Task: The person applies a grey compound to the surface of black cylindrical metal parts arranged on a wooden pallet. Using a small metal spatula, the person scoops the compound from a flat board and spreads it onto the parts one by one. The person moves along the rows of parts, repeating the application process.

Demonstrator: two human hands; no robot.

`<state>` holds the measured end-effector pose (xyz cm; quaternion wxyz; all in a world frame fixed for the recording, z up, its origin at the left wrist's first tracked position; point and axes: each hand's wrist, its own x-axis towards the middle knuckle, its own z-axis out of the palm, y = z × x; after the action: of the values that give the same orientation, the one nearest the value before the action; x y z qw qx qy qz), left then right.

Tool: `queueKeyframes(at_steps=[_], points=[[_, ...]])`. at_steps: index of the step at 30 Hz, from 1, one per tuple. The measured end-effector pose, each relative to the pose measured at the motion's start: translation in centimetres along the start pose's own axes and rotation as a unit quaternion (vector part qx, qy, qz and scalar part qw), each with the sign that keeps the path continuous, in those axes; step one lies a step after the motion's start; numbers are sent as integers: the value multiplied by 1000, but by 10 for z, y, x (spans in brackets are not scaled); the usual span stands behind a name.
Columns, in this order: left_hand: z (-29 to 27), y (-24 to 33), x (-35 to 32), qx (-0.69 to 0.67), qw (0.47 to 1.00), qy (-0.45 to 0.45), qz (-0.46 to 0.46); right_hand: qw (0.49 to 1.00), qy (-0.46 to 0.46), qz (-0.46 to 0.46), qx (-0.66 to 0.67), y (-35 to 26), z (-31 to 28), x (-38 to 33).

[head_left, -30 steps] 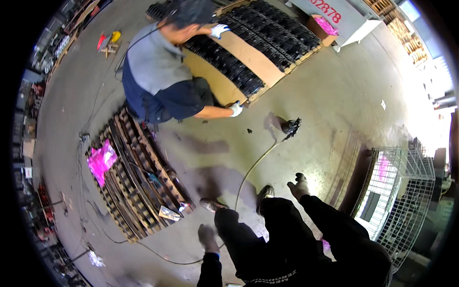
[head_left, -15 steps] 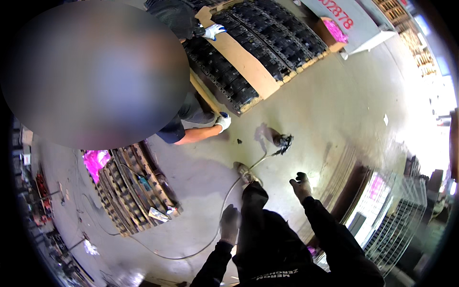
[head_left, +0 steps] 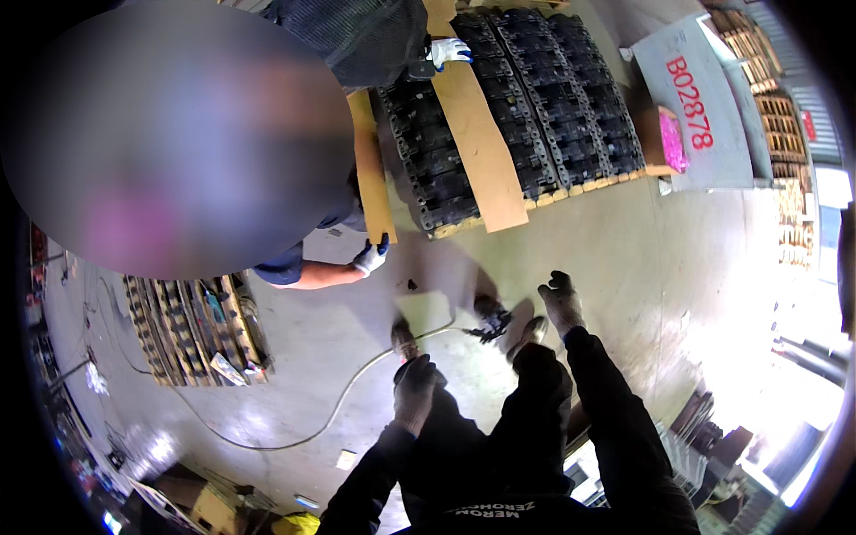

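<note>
My left hand (head_left: 415, 395), in a dark glove, hangs over my left thigh with its fingers loosely bent and nothing visible in it. My right hand (head_left: 562, 306), gloved too, is held out ahead over the floor, fingers apart and slightly curled, without any object. Closest to both hands is a dark cable end with a black connector-like cluster (head_left: 490, 326), lying by my feet. Beyond, a black track-link stack (head_left: 526, 116) sits on a pallet, with a cardboard strip (head_left: 481, 143) laid across it.
At left, a co-worker's gloved hand (head_left: 372, 257) holds a second cardboard strip (head_left: 370, 169); the other glove (head_left: 450, 53) touches the strip on the stack. A hose (head_left: 343, 397) curves over the floor. A loaded pallet (head_left: 192, 330) stands left, a grey crate (head_left: 700, 107) far right.
My view has turned right and I have stepped forward. The stack and grey crate stand more upright in view. The co-worker's cardboard strip now hangs more vertically. My left hand has risen.
</note>
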<state>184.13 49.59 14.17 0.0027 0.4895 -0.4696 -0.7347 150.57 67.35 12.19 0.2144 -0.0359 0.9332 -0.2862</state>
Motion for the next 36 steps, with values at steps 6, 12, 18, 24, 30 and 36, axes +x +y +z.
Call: queueKeyframes(at_steps=[6,12,18,24,30,36], points=[[101,4,61,-130,990,38,-37,993,-90,-73,1,-10,18,142],[219,5,138,-258,954,118,-92,972,-80,-218,-39,-8,75,292],[320,-29,267,-369,899,203,-124,967,-144,-183,-104,-56,102,376],[355,-12,354,-543,789,231,-170,950,-198,-238,-48,-87,127,417],[366,-10,369,-609,748,229,-130,933,-292,-211,-15,-100,133,426],[378,-16,376,-561,772,261,-149,946,-283,-157,1,-120,121,401]])
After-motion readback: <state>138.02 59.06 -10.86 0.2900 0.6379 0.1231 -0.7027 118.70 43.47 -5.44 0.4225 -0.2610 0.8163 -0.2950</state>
